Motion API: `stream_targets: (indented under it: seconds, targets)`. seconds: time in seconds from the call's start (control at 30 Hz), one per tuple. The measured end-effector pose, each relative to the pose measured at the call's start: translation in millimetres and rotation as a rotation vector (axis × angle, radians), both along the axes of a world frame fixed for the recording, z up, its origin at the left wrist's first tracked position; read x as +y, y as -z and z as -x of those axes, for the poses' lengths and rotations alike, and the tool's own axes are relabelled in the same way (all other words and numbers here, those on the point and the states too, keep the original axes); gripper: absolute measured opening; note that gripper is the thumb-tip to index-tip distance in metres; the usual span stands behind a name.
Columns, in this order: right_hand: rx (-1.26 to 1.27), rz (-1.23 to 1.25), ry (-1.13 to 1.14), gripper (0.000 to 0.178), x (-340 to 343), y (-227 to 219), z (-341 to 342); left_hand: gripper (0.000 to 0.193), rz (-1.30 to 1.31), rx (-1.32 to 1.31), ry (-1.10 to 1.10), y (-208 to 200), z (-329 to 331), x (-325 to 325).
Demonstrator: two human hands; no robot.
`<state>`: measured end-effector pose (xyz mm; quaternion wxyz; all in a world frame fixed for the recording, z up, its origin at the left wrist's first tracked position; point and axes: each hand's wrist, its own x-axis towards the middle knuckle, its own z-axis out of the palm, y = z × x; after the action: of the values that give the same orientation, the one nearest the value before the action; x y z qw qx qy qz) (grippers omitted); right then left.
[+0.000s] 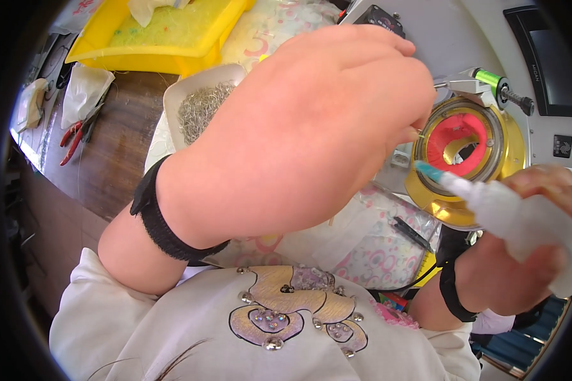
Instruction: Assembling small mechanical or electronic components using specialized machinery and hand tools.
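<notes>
My left hand (305,120) reaches across the middle, its back toward me. Its thumb and fingers are closed in a pinch beside a round gold machine head (433,206) with a red ring (435,140) inside. A tiny pale thread-like end shows at the fingertips; what they hold is mostly hidden. At the right, my right hand (508,267) is wrapped round a white squeeze bottle (527,222), slightly blurred. The bottle tilts so that its teal nozzle tip (429,170) points up and left, in front of the gold head and just below my left fingertips.
Left of my left hand, a white tray (173,105) holds many small metal hooks. Beyond it stands a yellow bin (200,60). Red-handled pliers (74,141) lie on the brown tabletop. Black tweezers (413,233) rest below the machine, and a dark screen (553,66) is at far right.
</notes>
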<state>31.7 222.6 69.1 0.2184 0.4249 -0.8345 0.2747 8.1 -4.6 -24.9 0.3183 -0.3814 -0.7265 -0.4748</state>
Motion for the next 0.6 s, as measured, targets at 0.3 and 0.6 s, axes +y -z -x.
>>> stream_targets:
  seconds: [0.3,0.6]
  targets:
    - [-0.018,-0.079,-0.075,0.049,-37.7,1.8,1.6,0.011,0.005,-0.113,-0.073,-3.8,-10.7,-6.9]
    - [0.069,0.308,0.411,0.039,-7.1,-12.7,-48.1,0.011,-0.013,-0.049,-0.108,-4.7,-10.1,-0.9]
